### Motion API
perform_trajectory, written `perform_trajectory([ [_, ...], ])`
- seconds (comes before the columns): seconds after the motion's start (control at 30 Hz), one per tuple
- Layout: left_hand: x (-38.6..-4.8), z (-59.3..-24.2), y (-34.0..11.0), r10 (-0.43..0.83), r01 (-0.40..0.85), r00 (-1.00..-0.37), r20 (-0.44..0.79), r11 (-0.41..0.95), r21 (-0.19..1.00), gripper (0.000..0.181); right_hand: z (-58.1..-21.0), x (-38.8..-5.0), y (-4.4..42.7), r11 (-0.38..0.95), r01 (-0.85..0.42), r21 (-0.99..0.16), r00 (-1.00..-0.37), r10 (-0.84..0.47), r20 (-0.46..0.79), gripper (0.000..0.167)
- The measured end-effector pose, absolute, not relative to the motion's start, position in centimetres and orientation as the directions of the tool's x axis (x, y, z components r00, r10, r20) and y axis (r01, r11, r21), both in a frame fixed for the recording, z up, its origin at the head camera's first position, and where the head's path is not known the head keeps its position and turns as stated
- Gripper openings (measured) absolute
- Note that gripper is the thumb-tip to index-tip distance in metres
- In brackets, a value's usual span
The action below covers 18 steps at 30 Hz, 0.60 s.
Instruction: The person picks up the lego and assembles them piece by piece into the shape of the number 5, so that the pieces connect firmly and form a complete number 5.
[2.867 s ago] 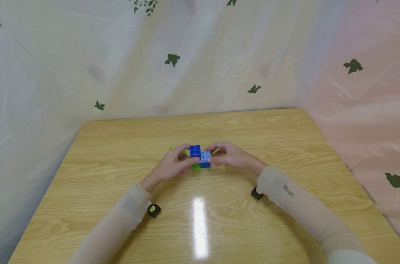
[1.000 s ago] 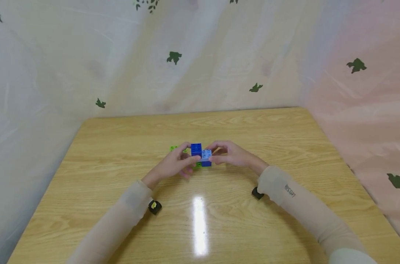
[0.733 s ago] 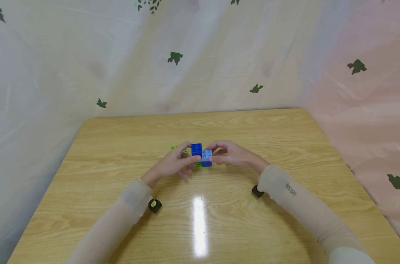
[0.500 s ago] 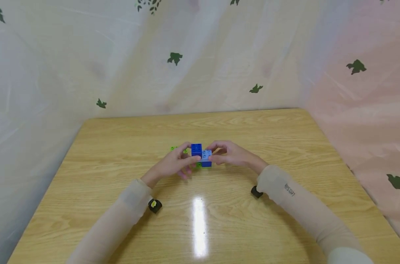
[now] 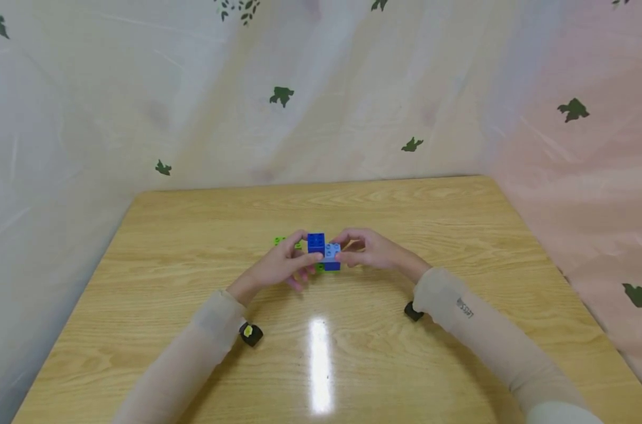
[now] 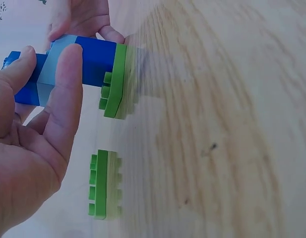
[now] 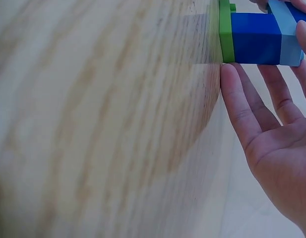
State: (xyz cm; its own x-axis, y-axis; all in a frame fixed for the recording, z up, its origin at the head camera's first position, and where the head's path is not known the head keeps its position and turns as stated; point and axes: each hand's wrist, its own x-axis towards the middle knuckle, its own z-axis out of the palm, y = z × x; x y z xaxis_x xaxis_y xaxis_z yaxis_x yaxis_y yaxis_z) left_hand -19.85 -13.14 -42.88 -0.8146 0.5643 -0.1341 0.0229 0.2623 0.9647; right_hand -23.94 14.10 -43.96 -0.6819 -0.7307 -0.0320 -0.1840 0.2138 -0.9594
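Left hand (image 5: 275,264): its lower fingers have dropped slightly since 2.9 seconds ago; thumb and forefinger, nearly closed, pinch the dark blue top brick (image 5: 316,240).
Right hand (image 5: 376,250): barely shifted, thumb and forefinger close on the light blue layer (image 5: 332,252), other fingers loosely bent behind.
Stack: smooth, hard-edged toy bricks on the worktop (image 5: 209,218), between the hands; light blue layer, thin with round studs, sits over a boxy blue brick (image 7: 257,38), the top brick stepped to the left.
Base: flat, studded green plate (image 6: 117,84), partly uncovered.
Loose piece: second green plate (image 6: 100,186), lying studs up beside the left hand, apart from the stack.
Worktop: glossy, yellowish wood grain, streaked by one white reflection.
Backdrop: creased pale sheeting (image 5: 347,106) printed with dark green shapes.
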Motion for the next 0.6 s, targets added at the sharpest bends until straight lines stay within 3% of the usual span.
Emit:
perform_trajectory([
  [0.13, -19.9, -42.8, -13.3, 0.566, 0.024, -0.811, -0.145, 0.279, 0.960, 0.043, -43.8, -23.9, 14.1, 0.217, -0.192, -0.957, -0.677, -0.736, -0.031, 0.027],
  [0.37, -20.4, -42.0, -15.1, 0.529, 0.147, -0.840, -0.120, 0.435, 0.888, 0.073, -43.9, -24.0, 14.2, 0.247, -0.182, -0.952, -0.686, -0.726, -0.058, 0.029],
  [0.6, -21.4, -41.7, -17.6, 0.414, 0.209, -0.909, -0.046, 0.547, 0.811, 0.064, -43.7, -23.7, 14.3, 0.285, -0.169, -0.944, -0.700, -0.708, -0.088, 0.034],
])
